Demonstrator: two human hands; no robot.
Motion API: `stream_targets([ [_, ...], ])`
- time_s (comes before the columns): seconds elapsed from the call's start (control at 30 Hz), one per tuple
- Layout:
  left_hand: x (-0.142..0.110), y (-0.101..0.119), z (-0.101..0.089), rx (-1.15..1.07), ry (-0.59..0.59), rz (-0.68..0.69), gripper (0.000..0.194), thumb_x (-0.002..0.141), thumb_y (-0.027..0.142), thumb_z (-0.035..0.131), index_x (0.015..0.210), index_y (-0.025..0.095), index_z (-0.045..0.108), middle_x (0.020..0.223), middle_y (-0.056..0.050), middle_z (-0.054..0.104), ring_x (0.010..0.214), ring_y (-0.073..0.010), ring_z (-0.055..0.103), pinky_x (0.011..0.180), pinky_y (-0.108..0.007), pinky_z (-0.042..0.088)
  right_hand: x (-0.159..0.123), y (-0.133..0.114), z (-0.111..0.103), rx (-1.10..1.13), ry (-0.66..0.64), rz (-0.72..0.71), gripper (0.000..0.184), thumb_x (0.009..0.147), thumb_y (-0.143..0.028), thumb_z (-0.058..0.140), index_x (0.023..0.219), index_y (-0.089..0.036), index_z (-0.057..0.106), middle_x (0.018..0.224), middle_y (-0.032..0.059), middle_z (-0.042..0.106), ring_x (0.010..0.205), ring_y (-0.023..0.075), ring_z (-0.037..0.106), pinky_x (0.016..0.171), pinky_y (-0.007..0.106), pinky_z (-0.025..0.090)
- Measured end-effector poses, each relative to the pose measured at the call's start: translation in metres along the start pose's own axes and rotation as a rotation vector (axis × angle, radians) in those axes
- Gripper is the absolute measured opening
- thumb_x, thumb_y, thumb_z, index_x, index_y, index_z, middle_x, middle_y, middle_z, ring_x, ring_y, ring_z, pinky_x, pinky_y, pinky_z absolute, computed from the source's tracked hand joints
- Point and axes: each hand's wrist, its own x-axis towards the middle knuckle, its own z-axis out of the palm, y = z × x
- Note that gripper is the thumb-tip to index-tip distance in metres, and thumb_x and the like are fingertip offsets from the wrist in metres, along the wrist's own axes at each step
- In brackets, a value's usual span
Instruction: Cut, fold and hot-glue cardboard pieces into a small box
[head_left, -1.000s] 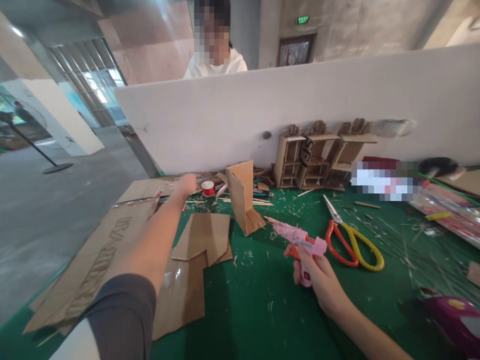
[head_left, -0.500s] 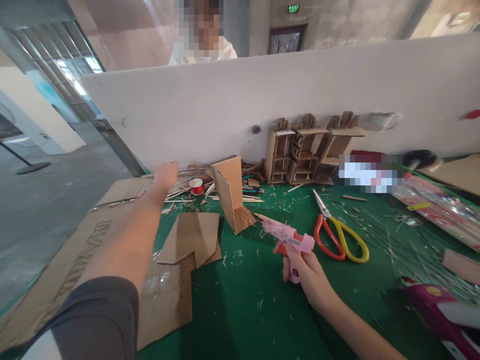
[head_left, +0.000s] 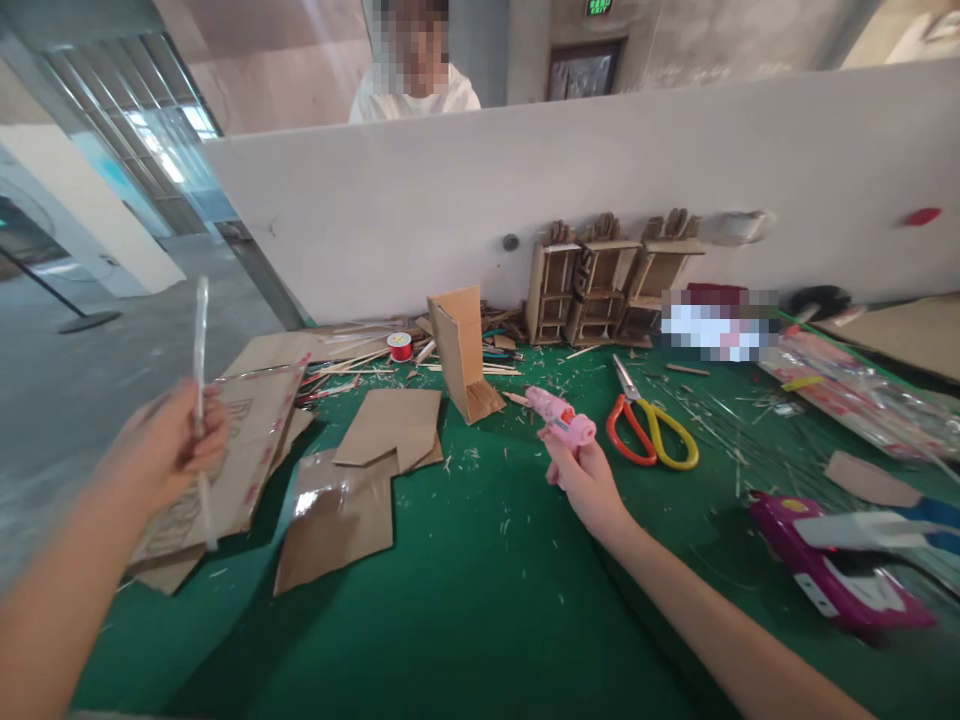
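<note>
My left hand [head_left: 174,445] is closed around a translucent glue stick [head_left: 200,345], held upright above the left side of the table and blurred by motion. Wrapped round the handle of a pink hot glue gun [head_left: 562,415] is my right hand [head_left: 589,480]. The gun's nozzle points left, close to a folded cardboard piece [head_left: 459,355] that stands upright. Flat cut cardboard pieces [head_left: 394,425] lie between my hands. Scissors [head_left: 651,425] with one orange and one yellow handle rest right of the glue gun.
Small cardboard shelf models [head_left: 604,295] stand against the white partition [head_left: 420,210]. A red thread spool [head_left: 400,347] sits among thin sticks. On the right lie a purple power strip [head_left: 832,575] and plastic packs [head_left: 862,400]. A person [head_left: 416,95] is behind the partition.
My left hand has come back from the far left of the table toward me, now with the glue stick in it. My right hand still holds the glue gun, turned slightly.
</note>
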Motion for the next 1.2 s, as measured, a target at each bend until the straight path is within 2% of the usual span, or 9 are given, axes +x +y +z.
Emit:
stream_targets([
  [0.17, -0.086, 0.007, 0.008, -0.106, -0.162, 0.091, 0.029, 0.08, 0.054, 0.061, 0.105, 0.039, 0.057, 0.048, 0.012, 0.037, 0.027, -0.0014, 0.021, 0.035, -0.013, 0.01, -0.001, 0.002, 0.002, -0.19, 0.104, -0.126, 0.035, 0.086, -0.051, 0.053, 0.106, -0.022, 0.056, 0.076, 0.001, 0.063, 0.058, 0.0162, 0.055, 0.055, 0.028, 0.041],
  [0.27, -0.113, 0.027, 0.028, -0.04, -0.312, 0.049, 0.027, 0.079, 0.057, 0.06, 0.088, 0.032, 0.06, 0.051, 0.009, 0.042, 0.029, -0.004, 0.027, 0.03, -0.016, 0.014, 0.003, 0.003, 0.003, -0.381, 0.154, -0.168, 0.031, 0.087, -0.046, 0.051, 0.107, -0.023, 0.054, 0.086, 0.0044, 0.067, 0.068, 0.0203, 0.06, 0.062, 0.031, 0.043],
  [0.4, -0.136, 0.036, 0.078, 0.205, -0.788, -0.158, 0.037, 0.086, 0.052, 0.053, 0.067, 0.021, 0.052, 0.043, 0.008, 0.029, 0.033, -0.0042, 0.022, 0.031, -0.016, 0.016, 0.018, 0.005, 0.008, -0.504, 0.209, -0.148, 0.03, 0.085, -0.044, 0.05, 0.106, -0.022, 0.052, 0.09, 0.0074, 0.068, 0.073, 0.0241, 0.062, 0.062, 0.033, 0.043],
  [0.47, -0.145, 0.029, 0.112, 0.13, -0.898, -0.246, 0.035, 0.087, 0.056, 0.049, 0.078, 0.022, 0.053, 0.048, 0.01, 0.025, 0.033, -0.0039, 0.018, 0.03, -0.016, 0.009, 0.026, 0.007, 0.011, -0.543, 0.229, -0.133, 0.032, 0.085, -0.043, 0.05, 0.108, -0.022, 0.051, 0.095, 0.0092, 0.068, 0.077, 0.0261, 0.063, 0.062, 0.034, 0.043],
  [0.53, -0.15, 0.017, 0.148, -0.017, -1.013, -0.23, 0.032, 0.088, 0.052, 0.05, 0.106, 0.026, 0.054, 0.05, 0.011, 0.03, 0.031, -0.0046, 0.025, 0.03, -0.016, 0.018, 0.032, 0.008, 0.014, -0.584, 0.248, -0.147, 0.035, 0.085, -0.041, 0.05, 0.113, -0.021, 0.049, 0.104, 0.011, 0.067, 0.083, 0.028, 0.064, 0.064, 0.035, 0.044],
  [0.6, -0.152, 0.004, 0.181, -0.184, -0.998, -0.113, 0.038, 0.089, 0.041, 0.05, 0.124, 0.026, 0.047, 0.056, 0.009, 0.045, 0.033, -0.0071, 0.039, 0.032, -0.018, 0.029, 0.034, 0.01, 0.017, -0.633, 0.261, -0.209, 0.038, 0.085, -0.038, 0.049, 0.119, -0.02, 0.046, 0.112, 0.0132, 0.063, 0.09, 0.0297, 0.064, 0.066, 0.037, 0.045],
  [0.77, -0.149, -0.02, 0.227, -0.461, -0.897, -0.091, 0.036, 0.088, 0.042, 0.054, 0.117, 0.022, 0.053, 0.058, 0.01, 0.04, 0.032, -0.0024, 0.022, 0.029, -0.016, 0.015, 0.032, 0.013, 0.019, -0.749, 0.203, -0.391, 0.043, 0.084, -0.03, 0.047, 0.124, -0.015, 0.042, 0.117, 0.0167, 0.056, 0.096, 0.0311, 0.062, 0.063, 0.036, 0.047],
  [1.0, -0.141, -0.045, 0.242, -0.509, -0.834, -0.019, 0.036, 0.089, 0.046, 0.054, 0.113, 0.019, 0.054, 0.05, 0.011, 0.037, 0.029, -0.0038, 0.022, 0.028, -0.017, 0.016, 0.036, 0.017, 0.019, -0.817, 0.257, -0.494, 0.041, 0.087, -0.027, 0.044, 0.125, -0.013, 0.039, 0.114, 0.0174, 0.056, 0.089, 0.0286, 0.063, 0.058, 0.034, 0.048],
  [1.2, -0.138, -0.046, 0.243, -0.513, -0.83, -0.055, 0.033, 0.09, 0.047, 0.052, 0.107, 0.019, 0.053, 0.047, 0.012, 0.035, 0.028, -0.004, 0.021, 0.027, -0.016, 0.015, 0.039, 0.017, 0.018, -0.943, 0.31, -0.612, 0.04, 0.087, -0.023, 0.045, 0.124, -0.011, 0.041, 0.115, 0.0184, 0.057, 0.081, 0.0259, 0.064, 0.052, 0.032, 0.048],
])
